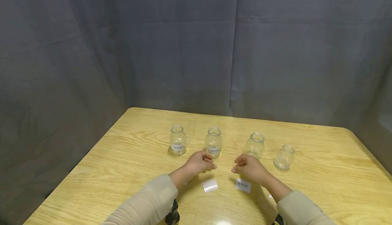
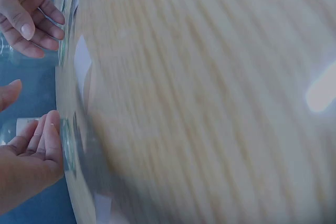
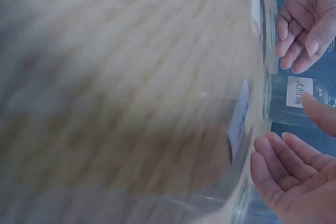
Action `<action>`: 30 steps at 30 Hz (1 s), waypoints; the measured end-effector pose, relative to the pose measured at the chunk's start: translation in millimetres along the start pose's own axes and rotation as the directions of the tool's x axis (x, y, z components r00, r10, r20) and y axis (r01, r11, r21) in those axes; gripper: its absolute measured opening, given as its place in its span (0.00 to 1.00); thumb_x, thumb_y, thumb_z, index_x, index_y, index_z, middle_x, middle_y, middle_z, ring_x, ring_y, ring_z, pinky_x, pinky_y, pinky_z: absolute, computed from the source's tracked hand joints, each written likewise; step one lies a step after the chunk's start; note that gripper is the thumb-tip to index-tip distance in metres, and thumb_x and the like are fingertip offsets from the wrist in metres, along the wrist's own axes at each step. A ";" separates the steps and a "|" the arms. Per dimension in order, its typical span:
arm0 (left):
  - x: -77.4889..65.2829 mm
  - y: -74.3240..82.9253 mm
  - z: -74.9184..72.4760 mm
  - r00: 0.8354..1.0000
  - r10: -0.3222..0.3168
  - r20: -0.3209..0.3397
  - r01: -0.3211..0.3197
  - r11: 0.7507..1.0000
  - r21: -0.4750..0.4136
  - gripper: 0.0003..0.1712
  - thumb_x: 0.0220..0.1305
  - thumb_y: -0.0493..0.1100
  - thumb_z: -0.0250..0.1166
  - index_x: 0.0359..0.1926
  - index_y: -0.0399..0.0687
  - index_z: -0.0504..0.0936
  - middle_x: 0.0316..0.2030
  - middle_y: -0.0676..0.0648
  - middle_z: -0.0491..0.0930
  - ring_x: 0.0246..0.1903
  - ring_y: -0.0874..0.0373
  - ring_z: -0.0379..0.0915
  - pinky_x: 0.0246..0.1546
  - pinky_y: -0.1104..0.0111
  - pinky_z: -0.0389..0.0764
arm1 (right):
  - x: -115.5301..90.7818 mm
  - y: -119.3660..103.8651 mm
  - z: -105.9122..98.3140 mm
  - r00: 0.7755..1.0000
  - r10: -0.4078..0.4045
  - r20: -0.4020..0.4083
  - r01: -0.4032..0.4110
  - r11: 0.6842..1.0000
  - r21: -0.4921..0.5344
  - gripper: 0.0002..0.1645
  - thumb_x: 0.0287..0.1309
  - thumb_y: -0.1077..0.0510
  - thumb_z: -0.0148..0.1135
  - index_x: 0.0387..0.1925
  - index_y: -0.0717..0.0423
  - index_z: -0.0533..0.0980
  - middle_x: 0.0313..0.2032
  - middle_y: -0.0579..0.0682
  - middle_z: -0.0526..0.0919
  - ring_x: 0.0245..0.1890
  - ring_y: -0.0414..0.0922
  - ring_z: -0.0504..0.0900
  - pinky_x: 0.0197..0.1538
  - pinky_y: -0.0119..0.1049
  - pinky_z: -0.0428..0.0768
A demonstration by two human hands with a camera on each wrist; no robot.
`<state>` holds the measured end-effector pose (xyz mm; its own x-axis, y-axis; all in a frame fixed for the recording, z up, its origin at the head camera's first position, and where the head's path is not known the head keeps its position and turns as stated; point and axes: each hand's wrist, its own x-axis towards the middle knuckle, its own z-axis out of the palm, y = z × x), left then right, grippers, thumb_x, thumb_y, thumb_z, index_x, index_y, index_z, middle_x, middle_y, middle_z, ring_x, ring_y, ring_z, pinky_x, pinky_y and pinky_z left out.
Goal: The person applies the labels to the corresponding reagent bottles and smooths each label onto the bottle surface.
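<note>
My left hand hovers over the table with loosely bent fingers and holds nothing. Just behind it stands a round glass jar with a white label on its front. Facing it from the right, my right hand is also empty, its thumb apart from the fingers in the right wrist view. Another glass jar is partly hidden behind this hand. Below the hands lie a blank-looking white label and a white label with dark writing. The written label appears tilted up from the tabletop in the right wrist view.
A labelled glass jar stands at the left of the row, and a smaller jar at the right. White slips peek out beside both forearms. The wooden table ends at a grey curtain behind and at the sides.
</note>
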<state>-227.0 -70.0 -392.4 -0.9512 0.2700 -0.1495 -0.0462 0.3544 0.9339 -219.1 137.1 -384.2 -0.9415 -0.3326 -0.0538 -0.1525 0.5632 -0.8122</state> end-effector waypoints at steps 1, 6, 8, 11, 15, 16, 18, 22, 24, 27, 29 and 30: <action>0.3 0.1 2.0 1.000 -0.001 0.007 0.001 1.000 -0.009 0.22 0.47 0.35 0.65 0.44 0.31 0.70 0.32 0.46 0.72 0.32 0.56 0.70 0.35 0.66 0.73 | -1.6 1.6 -1.3 1.000 -0.009 0.014 0.009 1.000 -0.006 0.23 0.47 0.58 0.62 0.42 0.70 0.68 0.33 0.53 0.74 0.33 0.45 0.74 0.37 0.41 0.74; 0.5 1.3 12.1 0.999 0.005 0.047 -0.004 1.000 -0.005 0.19 0.47 0.35 0.65 0.41 0.33 0.71 0.31 0.46 0.72 0.30 0.56 0.69 0.34 0.65 0.73 | -9.4 10.1 -6.1 0.997 -0.023 0.068 0.025 0.999 -0.031 0.25 0.47 0.57 0.62 0.42 0.71 0.68 0.34 0.54 0.74 0.34 0.47 0.73 0.37 0.43 0.74; 0.0 2.1 16.3 0.998 0.011 0.060 -0.011 1.000 0.003 0.18 0.47 0.34 0.65 0.40 0.33 0.71 0.30 0.47 0.72 0.30 0.57 0.69 0.34 0.66 0.73 | -12.1 12.5 -7.0 0.996 -0.018 0.082 0.021 0.999 -0.028 0.25 0.46 0.57 0.62 0.42 0.71 0.68 0.33 0.54 0.74 0.34 0.47 0.73 0.36 0.43 0.74; -0.6 2.9 22.5 0.996 0.020 0.083 -0.020 1.000 0.005 0.17 0.47 0.34 0.64 0.39 0.33 0.72 0.30 0.47 0.72 0.31 0.57 0.69 0.34 0.67 0.73 | -17.0 15.0 -8.1 0.994 -0.021 0.106 0.024 0.999 -0.024 0.25 0.44 0.59 0.63 0.41 0.71 0.68 0.33 0.54 0.73 0.34 0.47 0.73 0.37 0.43 0.74; -0.5 3.6 30.1 0.994 0.017 0.105 -0.018 1.000 0.006 0.16 0.47 0.33 0.65 0.38 0.34 0.72 0.30 0.47 0.73 0.30 0.57 0.69 0.33 0.69 0.73 | -24.1 17.8 -8.0 0.989 -0.063 0.132 0.073 0.995 -0.071 0.22 0.40 0.61 0.65 0.37 0.70 0.69 0.31 0.53 0.73 0.32 0.46 0.72 0.37 0.43 0.74; -0.9 4.3 31.9 0.994 0.016 0.109 -0.017 1.000 0.004 0.16 0.46 0.32 0.65 0.38 0.34 0.72 0.30 0.47 0.73 0.30 0.58 0.69 0.32 0.69 0.73 | -25.8 18.5 -7.5 0.988 -0.074 0.134 0.087 0.992 -0.092 0.20 0.39 0.62 0.65 0.35 0.70 0.70 0.29 0.53 0.73 0.31 0.45 0.72 0.36 0.42 0.75; -1.2 5.4 35.4 0.993 0.012 0.118 -0.013 1.000 0.004 0.16 0.46 0.31 0.65 0.38 0.34 0.72 0.30 0.47 0.73 0.29 0.58 0.69 0.31 0.69 0.73 | -28.4 18.9 -6.1 0.989 -0.085 0.123 0.102 0.985 -0.137 0.16 0.37 0.65 0.66 0.31 0.68 0.71 0.27 0.51 0.73 0.28 0.44 0.72 0.34 0.39 0.75; -0.9 7.0 42.0 0.991 0.007 0.130 -0.006 1.000 -0.011 0.16 0.45 0.29 0.64 0.37 0.33 0.73 0.29 0.46 0.73 0.28 0.58 0.70 0.30 0.69 0.74 | -30.7 18.9 -3.5 0.994 -0.074 0.085 0.090 0.974 -0.206 0.13 0.33 0.69 0.66 0.26 0.64 0.72 0.23 0.49 0.73 0.25 0.42 0.71 0.30 0.35 0.74; -0.1 7.6 44.9 0.990 0.005 0.141 -0.003 1.000 -0.013 0.15 0.45 0.28 0.64 0.37 0.33 0.73 0.29 0.46 0.74 0.28 0.58 0.71 0.30 0.69 0.75 | -30.7 18.4 -2.6 0.996 -0.059 0.062 0.072 0.973 -0.218 0.13 0.31 0.69 0.67 0.24 0.63 0.72 0.22 0.48 0.73 0.25 0.42 0.71 0.29 0.35 0.73; 0.7 9.5 48.6 0.986 0.008 0.167 -0.005 1.000 -0.016 0.16 0.45 0.27 0.63 0.38 0.32 0.73 0.29 0.46 0.74 0.28 0.59 0.72 0.30 0.70 0.76 | -31.0 17.9 -2.2 0.997 -0.054 0.050 0.063 0.975 -0.215 0.13 0.30 0.70 0.66 0.23 0.63 0.72 0.22 0.48 0.72 0.24 0.42 0.70 0.28 0.34 0.73; 1.2 11.1 50.6 0.982 0.015 0.188 -0.011 1.000 -0.020 0.16 0.45 0.27 0.63 0.39 0.31 0.72 0.29 0.46 0.74 0.28 0.59 0.72 0.30 0.70 0.76 | -31.3 16.9 -2.2 0.997 -0.051 0.053 0.061 0.976 -0.207 0.12 0.31 0.71 0.66 0.22 0.63 0.71 0.21 0.48 0.72 0.23 0.42 0.70 0.27 0.33 0.72; 1.6 11.7 51.5 0.980 0.016 0.198 -0.013 1.000 -0.018 0.16 0.46 0.27 0.63 0.39 0.31 0.72 0.29 0.46 0.74 0.28 0.59 0.72 0.31 0.71 0.76 | -31.5 16.5 -2.3 0.997 -0.053 0.055 0.063 0.977 -0.205 0.12 0.31 0.71 0.65 0.22 0.63 0.71 0.21 0.48 0.72 0.23 0.42 0.70 0.27 0.33 0.72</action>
<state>-213.3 -19.4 -398.4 -0.8726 0.4474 -0.1959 -0.0398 0.3346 0.9415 -192.6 158.6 -394.6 -0.9144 -0.4027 -0.0424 -0.2698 0.6839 -0.6778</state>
